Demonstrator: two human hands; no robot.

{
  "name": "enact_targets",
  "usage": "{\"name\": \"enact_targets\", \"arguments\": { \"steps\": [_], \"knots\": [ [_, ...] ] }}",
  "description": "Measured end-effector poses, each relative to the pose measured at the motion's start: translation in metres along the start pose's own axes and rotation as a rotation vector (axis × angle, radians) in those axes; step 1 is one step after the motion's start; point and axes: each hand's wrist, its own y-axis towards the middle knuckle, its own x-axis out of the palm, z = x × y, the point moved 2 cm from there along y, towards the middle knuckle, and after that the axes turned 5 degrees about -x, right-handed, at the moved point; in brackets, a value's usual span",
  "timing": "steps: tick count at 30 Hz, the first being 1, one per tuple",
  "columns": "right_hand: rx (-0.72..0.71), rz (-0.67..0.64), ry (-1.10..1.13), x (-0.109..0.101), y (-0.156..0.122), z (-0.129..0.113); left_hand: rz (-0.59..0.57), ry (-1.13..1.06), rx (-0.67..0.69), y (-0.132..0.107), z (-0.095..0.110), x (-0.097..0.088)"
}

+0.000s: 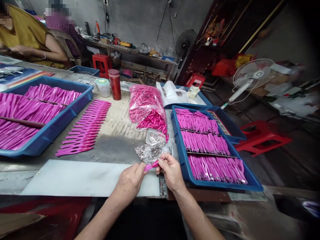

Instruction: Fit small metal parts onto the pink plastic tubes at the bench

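My left hand pinches a flat purple plastic strip above the front edge of a white board. At the strip's other end, my right hand closes on a small dark-pink plastic piece. The two parts meet end to end; the fingertips partly cover them. Just beyond my hands lie small silvery metal parts and a clear plastic bag. Behind these, a clear bag of dark-pink pieces spills toward me. A row of purple strips with dark-pink ends is laid out on the left.
Blue trays of purple strips stand on the left and right. A red tumbler and a lidded tub are at the back. Two people sit at far left, one in a yellow top. A white fan stands at right.
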Motion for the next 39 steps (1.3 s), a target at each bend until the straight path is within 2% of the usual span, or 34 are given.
{"name": "enact_targets", "arguments": {
  "steps": [6,15,23,31,39],
  "knots": [
    [-0.048,-0.020,-0.016,-0.004,0.000,0.002,-0.043,-0.005,-0.010,-0.002,-0.002,0.001],
    [-0.106,-0.160,-0.163,-0.017,-0.009,-0.001,-0.115,-0.155,-0.028,-0.009,-0.004,-0.001],
    [-0.131,-0.218,-0.177,-0.021,-0.014,0.002,-0.101,-0.158,-0.011,-0.014,-0.004,-0.001],
    [-0.308,-0.277,-0.238,-0.022,-0.015,-0.002,-0.170,-0.176,-0.023,-0.015,-0.004,-0.002],
    [-0.323,-0.301,-0.225,-0.017,-0.019,0.001,-0.184,-0.186,-0.032,-0.015,-0.004,-0.002]
  ]
}}
